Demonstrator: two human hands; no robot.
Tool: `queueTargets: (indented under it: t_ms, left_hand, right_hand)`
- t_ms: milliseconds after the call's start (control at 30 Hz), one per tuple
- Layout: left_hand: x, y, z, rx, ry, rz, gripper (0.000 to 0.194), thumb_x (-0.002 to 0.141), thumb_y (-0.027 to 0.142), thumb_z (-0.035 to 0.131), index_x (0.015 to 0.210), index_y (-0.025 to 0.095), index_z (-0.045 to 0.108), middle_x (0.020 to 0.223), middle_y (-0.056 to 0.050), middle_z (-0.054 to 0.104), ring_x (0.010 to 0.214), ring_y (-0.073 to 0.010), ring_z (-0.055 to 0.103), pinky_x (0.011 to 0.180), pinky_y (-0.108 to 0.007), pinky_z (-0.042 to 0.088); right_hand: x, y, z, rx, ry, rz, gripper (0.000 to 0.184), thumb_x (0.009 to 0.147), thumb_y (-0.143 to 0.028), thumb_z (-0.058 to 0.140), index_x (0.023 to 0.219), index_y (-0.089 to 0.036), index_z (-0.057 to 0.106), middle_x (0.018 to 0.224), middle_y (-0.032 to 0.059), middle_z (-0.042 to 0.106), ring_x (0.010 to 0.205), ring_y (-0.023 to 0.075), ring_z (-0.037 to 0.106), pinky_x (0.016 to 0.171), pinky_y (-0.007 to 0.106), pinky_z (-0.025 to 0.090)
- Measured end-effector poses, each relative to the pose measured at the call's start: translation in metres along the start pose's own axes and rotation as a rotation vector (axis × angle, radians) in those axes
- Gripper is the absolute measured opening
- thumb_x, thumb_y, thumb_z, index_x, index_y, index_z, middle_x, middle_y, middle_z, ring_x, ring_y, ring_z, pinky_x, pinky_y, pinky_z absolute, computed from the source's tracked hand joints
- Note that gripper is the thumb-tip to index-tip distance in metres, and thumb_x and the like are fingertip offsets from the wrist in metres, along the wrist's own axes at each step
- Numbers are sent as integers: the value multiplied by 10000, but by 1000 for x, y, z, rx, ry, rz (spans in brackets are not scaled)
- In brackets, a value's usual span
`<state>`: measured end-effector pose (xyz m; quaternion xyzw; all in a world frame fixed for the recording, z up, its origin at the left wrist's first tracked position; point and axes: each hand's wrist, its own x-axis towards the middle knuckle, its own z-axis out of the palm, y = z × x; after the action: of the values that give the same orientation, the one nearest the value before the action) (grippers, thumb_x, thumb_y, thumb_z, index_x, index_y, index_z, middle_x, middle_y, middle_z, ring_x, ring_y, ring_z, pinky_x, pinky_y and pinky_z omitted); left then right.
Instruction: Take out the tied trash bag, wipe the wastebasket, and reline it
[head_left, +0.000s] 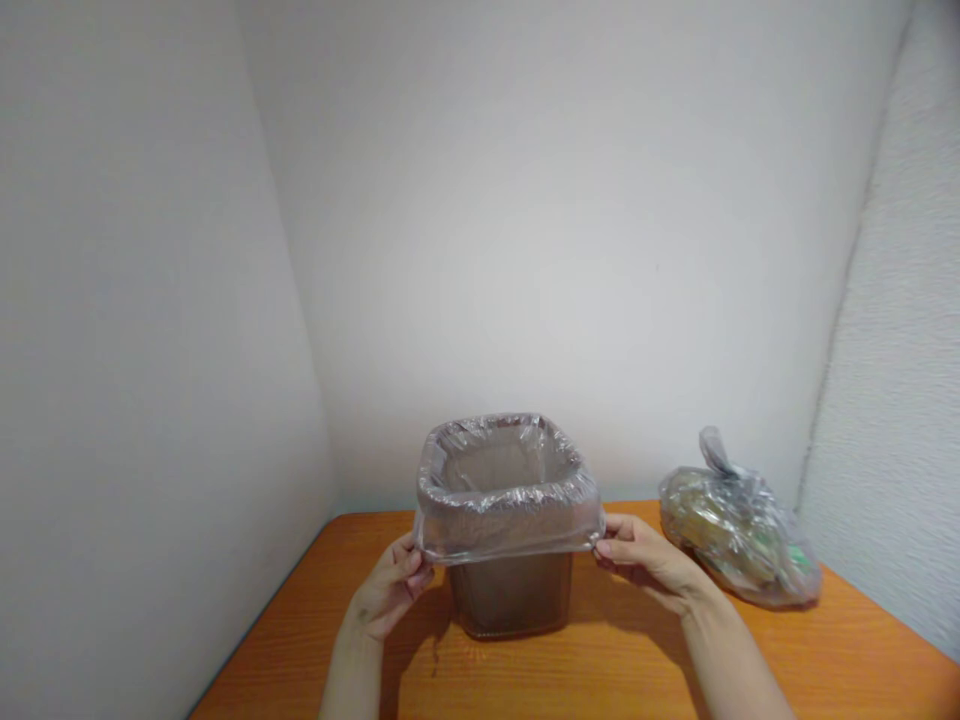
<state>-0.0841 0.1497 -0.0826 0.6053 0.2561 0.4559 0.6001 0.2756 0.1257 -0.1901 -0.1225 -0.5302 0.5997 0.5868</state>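
A brown trash bin (511,598) stands upright on the table. A clear plastic trash bag (510,532) lines it, folded outward over the rim and hanging down around the upper wall. My left hand (394,583) pinches the bag's hanging edge at the bin's front left corner. At the front right corner, my right hand (645,562) pinches the same edge between thumb and fingers. The edge is stretched across the front between both hands. Inside the bin I see only the liner and the brown walls; its bottom is hidden.
On the right side of the wooden table (480,685) lies a knotted clear bag of trash (739,540) with yellowish and green contents. White walls (510,250) enclose the table at the back, left and right.
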Motion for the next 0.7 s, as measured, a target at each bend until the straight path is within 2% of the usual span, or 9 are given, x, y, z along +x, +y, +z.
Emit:
queueTargets:
  t_ms: [200,300,367,467,567,700]
  left_hand:
    - [-1,-4,1,3,-12,-30,352,582,264,921,822,109,716,592,41,494,505,-31,360,530,-159,350]
    - [-2,-3,-2,6,0,-43,474,588,396,912,908,104,719,588,44,473,520,-44,375,530,-164,363]
    - [-1,-3,-4,3,15,-35,517,606,478,884,920,102,719,598,41,478,520,-43,363,530,-164,370]
    - [2,-2,-2,3,32,-29,415,641,389,885,863,84,713,649,15,525,528,-35,361,510,-152,350]
    - [4,-3,0,-5,47,-29,286,682,260,869,822,73,704,700,-9,567,522,-24,362,486,-144,322]
    - [3,-4,-4,-47,75,-4,270,685,290,866,774,101,694,670,19,550,516,-23,380,515,-146,363]
  right_hand:
    - [6,13,-10,-20,11,28,357,678,-278,858,986,-134,747,814,22,647,620,69,413,563,185,313]
    - [4,14,-10,61,43,30,379,702,-322,858,1028,-170,739,890,32,672,663,83,489,581,180,365]
    - [3,12,-9,141,65,21,386,743,-413,824,1046,-190,736,975,56,691,771,120,563,640,193,425]
    - [3,11,-6,212,88,2,362,772,-433,798,1016,-171,746,1010,86,708,846,147,602,695,207,465]
    - [7,15,-6,237,110,-13,272,763,-339,819,942,-143,757,924,77,718,749,117,595,657,187,461]
    - [12,23,-9,281,155,-37,200,807,-342,781,928,-185,759,880,36,718,741,112,599,672,195,485]
